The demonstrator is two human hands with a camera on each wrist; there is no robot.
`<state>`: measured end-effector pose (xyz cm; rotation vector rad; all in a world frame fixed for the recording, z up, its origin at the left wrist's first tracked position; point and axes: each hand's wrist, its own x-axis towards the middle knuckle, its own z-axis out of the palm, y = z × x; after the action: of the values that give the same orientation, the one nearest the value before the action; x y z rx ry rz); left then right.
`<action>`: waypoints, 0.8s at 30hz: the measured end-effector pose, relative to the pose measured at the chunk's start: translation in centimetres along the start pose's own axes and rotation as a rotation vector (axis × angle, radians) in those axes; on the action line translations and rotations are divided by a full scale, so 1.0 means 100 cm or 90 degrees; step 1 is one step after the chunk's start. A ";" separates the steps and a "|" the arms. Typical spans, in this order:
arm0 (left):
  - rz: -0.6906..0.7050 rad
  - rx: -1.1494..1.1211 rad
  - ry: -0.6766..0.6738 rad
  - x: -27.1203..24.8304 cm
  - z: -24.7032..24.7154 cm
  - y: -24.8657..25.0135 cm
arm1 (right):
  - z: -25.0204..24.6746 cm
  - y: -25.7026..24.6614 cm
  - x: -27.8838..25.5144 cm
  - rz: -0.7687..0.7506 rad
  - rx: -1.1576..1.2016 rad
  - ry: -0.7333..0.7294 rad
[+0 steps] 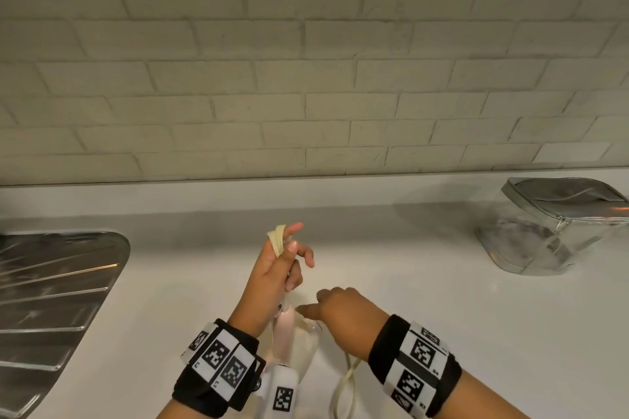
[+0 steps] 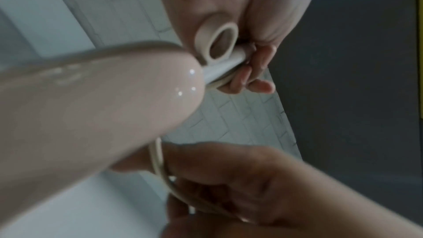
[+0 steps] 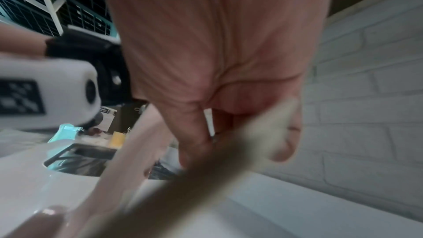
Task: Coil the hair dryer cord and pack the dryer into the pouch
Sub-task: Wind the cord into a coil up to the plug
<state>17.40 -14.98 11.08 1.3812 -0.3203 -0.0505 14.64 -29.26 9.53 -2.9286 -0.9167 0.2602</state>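
Observation:
The pink hair dryer point(image 1: 284, 328) points its handle end up under my left hand point(image 1: 289, 250), its body hidden beneath my left wrist. Several turns of the cream cord point(image 1: 276, 239) are looped over the left index finger, with the thumb pressed on them. In the left wrist view the lower left fingers point(image 2: 251, 73) curl round the white cord stem point(image 2: 225, 65) beside the hanging ring point(image 2: 219, 44) at the handle point(image 2: 91, 115) tip. My right hand point(image 1: 326, 308) sits just right of the handle and pinches the cord, whose slack point(image 1: 347, 381) trails toward me. The silver-and-clear pouch point(image 1: 558, 224) stands far right.
A steel drainboard point(image 1: 51, 299) fills the left of the white counter point(image 1: 442, 333). A white brick wall point(image 1: 306, 61) closes the back. The pouch leans near the wall with its zipper point(image 1: 561, 223) facing front.

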 end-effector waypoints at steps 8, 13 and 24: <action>0.004 0.134 0.016 0.009 -0.010 -0.001 | -0.025 0.009 -0.014 0.037 0.278 0.142; -0.032 0.218 -0.062 0.001 0.002 0.008 | -0.057 0.028 -0.014 0.138 0.493 0.392; -0.031 0.309 -0.082 -0.004 0.010 0.007 | -0.072 0.068 -0.021 0.087 0.358 0.223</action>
<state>16.66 -15.69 11.81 1.8722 -0.4247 -0.1076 18.10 -36.11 16.17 -2.4046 -0.4905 0.0012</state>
